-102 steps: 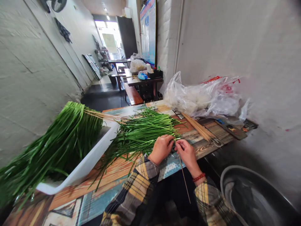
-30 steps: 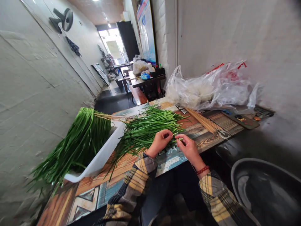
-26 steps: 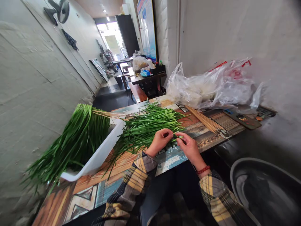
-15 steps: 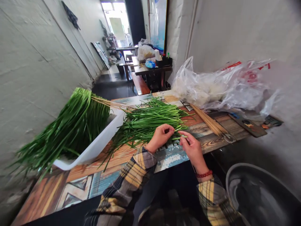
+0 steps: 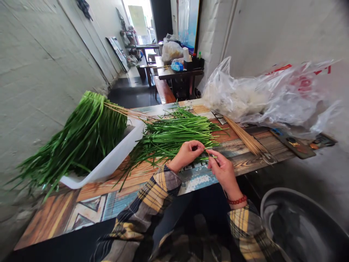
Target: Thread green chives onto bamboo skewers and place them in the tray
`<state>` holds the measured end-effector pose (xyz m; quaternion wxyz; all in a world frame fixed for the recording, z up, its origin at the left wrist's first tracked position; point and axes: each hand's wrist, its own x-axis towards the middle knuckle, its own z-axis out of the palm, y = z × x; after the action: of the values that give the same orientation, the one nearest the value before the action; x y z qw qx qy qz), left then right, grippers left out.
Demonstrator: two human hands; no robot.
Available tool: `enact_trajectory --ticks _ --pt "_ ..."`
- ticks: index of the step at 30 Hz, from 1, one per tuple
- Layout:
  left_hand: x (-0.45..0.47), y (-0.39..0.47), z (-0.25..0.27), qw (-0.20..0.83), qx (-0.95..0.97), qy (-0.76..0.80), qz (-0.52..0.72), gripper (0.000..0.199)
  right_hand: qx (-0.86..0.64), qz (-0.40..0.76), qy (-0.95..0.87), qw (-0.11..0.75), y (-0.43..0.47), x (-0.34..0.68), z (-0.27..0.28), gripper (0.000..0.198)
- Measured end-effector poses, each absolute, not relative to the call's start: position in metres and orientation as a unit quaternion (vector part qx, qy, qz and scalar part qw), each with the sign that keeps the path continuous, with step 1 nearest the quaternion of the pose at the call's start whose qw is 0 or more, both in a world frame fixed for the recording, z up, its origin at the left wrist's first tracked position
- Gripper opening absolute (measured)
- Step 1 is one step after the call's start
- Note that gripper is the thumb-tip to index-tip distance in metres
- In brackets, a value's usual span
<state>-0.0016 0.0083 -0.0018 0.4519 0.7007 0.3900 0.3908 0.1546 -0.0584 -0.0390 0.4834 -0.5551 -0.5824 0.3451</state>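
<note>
My left hand [image 5: 188, 155] is closed in a pinch on the end of a green chive stalk, just above the near side of a loose pile of chives [image 5: 180, 131]. Close beside it, my right hand [image 5: 223, 170] grips a thin bamboo skewer, its tip close to the left fingertips; the shaft runs back under the palm towards the wrist. A short piece of green stalk also shows by the right fingers. At the left, a thick row of chives [image 5: 87, 142] threaded on skewers hangs over a white plastic tray [image 5: 106, 162].
A bundle of bare bamboo skewers [image 5: 244, 138] lies right of the pile, with a metal loop [image 5: 269, 158] at its near end. Behind it sits a clear plastic bag [image 5: 242, 98]. A dark grey basin [image 5: 297, 222] stands low at the right, below the patterned tabletop [image 5: 89, 214].
The camera view has shifted slightly. My hands have come a little closer together, still pinching the stalk and the skewer.
</note>
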Motion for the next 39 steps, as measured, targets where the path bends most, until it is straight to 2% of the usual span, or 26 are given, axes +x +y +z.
enact_trajectory --ticks 14,23,39 --pt "-0.0036 0.0089 -0.0036 0.446 0.705 0.384 0.395 0.017 -0.550 0.360 -0.576 0.486 -0.0580 0.1556 -0.0422 0.039" --pt "-0.0044 0.0085 -0.0015 0.402 0.733 0.382 0.392 0.013 -0.546 0.355 -0.583 0.486 -0.0575 0.1557 -0.0436 0.037" --pt "-0.0054 0.0086 -0.0041 0.445 0.710 0.387 0.385 0.016 -0.534 0.363 -0.578 0.499 -0.0584 0.1559 -0.0478 0.038"
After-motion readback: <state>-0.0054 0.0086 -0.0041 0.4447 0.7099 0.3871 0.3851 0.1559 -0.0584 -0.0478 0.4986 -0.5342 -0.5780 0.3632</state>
